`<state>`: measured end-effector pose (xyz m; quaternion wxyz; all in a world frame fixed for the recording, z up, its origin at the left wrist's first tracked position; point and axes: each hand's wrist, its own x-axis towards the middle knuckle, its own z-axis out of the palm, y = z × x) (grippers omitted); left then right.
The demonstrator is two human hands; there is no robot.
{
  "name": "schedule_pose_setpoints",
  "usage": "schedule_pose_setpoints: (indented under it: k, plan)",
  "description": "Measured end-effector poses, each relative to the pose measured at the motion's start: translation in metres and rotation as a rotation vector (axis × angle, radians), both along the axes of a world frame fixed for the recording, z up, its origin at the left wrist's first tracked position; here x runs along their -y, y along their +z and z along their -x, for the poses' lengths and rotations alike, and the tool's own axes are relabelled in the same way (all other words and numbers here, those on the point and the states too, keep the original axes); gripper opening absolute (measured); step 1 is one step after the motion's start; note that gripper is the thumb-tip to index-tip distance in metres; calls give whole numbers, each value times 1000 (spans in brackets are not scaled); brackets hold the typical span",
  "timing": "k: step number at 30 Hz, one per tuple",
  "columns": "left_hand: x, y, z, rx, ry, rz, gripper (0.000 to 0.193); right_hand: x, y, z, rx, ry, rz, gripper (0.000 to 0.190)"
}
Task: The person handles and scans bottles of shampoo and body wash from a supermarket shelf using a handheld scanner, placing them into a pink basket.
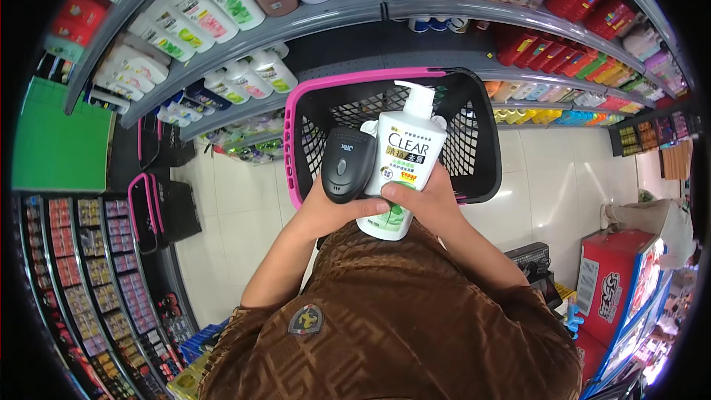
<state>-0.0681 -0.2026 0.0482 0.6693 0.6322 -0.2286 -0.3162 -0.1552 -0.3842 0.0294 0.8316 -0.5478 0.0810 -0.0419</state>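
Observation:
A white Clear pump bottle (410, 147) with a green leaf design is held upright in front of me, its label facing the camera. My right hand (430, 200) grips its lower right side, thumb across the front. My left hand (330, 211) holds a black handheld barcode scanner (348, 164) against the bottle's left side, and its thumb also touches the bottle's lower front. Beneath and beyond both hands is a black plastic shopping basket (489, 144) with a pink edge. Parts of other white bottles show inside it, behind the pump bottle; how they stand is hidden.
Store shelves (333, 16) with shampoo bottles curve across the top. More black and pink baskets (180, 205) stand at left, beside racks of small packets (80, 266). A red display case (611, 283) is at right, near another person's legs (639, 215). Pale floor tiles (244, 244) lie between.

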Motion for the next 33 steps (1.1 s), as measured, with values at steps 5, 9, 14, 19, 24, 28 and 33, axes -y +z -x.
schedule_pose_setpoints:
  k: [5, 9, 14, 19, 24, 28, 33]
  plan:
    - [-2, -15, 1, -76, 31, -41, 68, 10, -4, 7, 2, 50, -56, 52]
    - [-5, -4, -2, -322, 109, -8, 70, 1, -10, 8, 1, 115, -415, 60]
    - [-22, -3, 2, -389, 51, 216, 82, -18, -9, 6, -103, 241, -426, 60]
    - [-64, -3, -3, -359, 53, 261, 87, -59, -6, -8, -100, 342, -416, 62]
    - [-97, 3, -6, -297, 180, 318, 78, -95, -11, -24, -73, 285, -447, 59]
    - [-137, -4, -19, -285, 268, 73, 69, -128, -1, -50, -131, 89, -245, 52]
    - [-184, -23, -39, 20, 196, -74, 67, -174, 5, -67, -144, 51, 67, 52]
